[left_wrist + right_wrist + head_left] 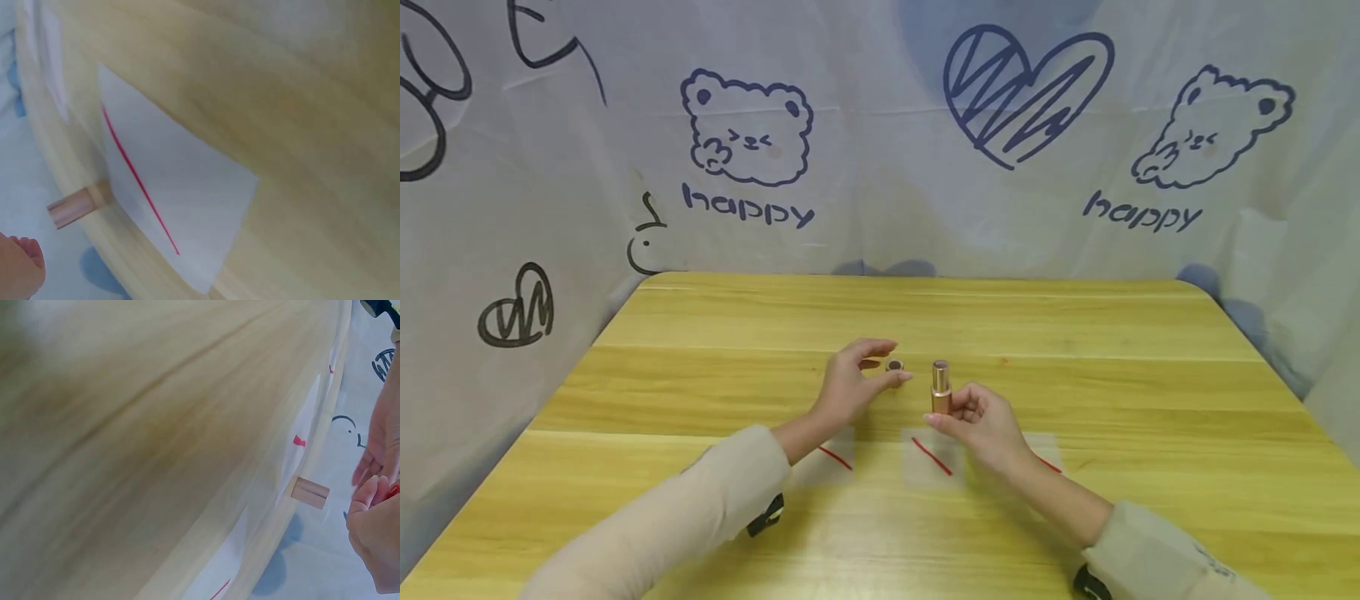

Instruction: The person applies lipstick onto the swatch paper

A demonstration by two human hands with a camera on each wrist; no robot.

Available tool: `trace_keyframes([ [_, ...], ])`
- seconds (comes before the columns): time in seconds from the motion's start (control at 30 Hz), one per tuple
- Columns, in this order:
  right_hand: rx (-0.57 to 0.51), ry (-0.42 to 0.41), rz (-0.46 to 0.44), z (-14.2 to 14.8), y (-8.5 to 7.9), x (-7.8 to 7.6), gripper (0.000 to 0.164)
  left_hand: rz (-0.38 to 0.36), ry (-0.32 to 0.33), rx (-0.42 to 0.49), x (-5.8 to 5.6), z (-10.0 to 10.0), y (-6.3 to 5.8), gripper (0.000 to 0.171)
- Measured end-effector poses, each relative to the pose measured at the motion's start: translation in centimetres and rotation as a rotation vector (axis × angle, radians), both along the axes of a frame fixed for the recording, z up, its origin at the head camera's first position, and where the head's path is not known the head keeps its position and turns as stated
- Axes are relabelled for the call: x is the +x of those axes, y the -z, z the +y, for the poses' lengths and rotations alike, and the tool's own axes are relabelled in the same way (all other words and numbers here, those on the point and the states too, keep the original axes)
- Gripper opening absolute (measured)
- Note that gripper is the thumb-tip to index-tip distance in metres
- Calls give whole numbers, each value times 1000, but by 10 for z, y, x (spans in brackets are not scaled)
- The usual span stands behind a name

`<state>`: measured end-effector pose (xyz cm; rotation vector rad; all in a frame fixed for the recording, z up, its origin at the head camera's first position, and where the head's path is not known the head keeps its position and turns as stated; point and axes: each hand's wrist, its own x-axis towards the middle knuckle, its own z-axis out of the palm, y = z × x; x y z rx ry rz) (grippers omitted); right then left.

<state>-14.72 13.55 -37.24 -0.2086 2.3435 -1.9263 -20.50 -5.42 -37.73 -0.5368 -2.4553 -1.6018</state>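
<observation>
My right hand [985, 421] pinches the lower part of an uncapped lipstick [941, 387] between thumb and fingers and holds it upright. The lipstick has a copper-coloured base and a shiny gold upper tube. To its left, the lipstick's cap [894, 365] stands on the table with its hollow end up. My left hand [853, 383] is around the cap, thumb in front and fingers behind, spread apart. The left wrist view shows the copper cap [72, 208] standing free beside a paper square. In the right wrist view, a bit of red shows at the right hand [378, 534].
Three paper squares with red lines lie in a row on the wooden table [700, 317]: left [823, 467], middle [932, 458] and right [1045, 450]. A white cloth [880, 183] with drawn bears and hearts hangs behind the table.
</observation>
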Motion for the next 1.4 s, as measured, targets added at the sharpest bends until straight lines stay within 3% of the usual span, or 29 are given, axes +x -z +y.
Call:
trace_keyframes([
  [0.1, -10, -1, 0, 1, 0, 0, 25, -3, -10, -52, -6, 0, 5, 45],
  [0.37, -10, -10, -9, 3, 2, 0, 26, -101, -35, -124, -22, 3, 20, 47],
  [0.63, -7, -9, -4, 3, 2, 0, 26, -183, -96, -211, -28, 6, 24, 44],
  [1.0, -30, -4, -14, 2, 1, 0, 25, -137, -109, -249, -30, 7, 32, 33],
  [1.4, -28, 9, -20, 1, 2, 0, 23, -111, -95, -276, -32, 7, 31, 21],
])
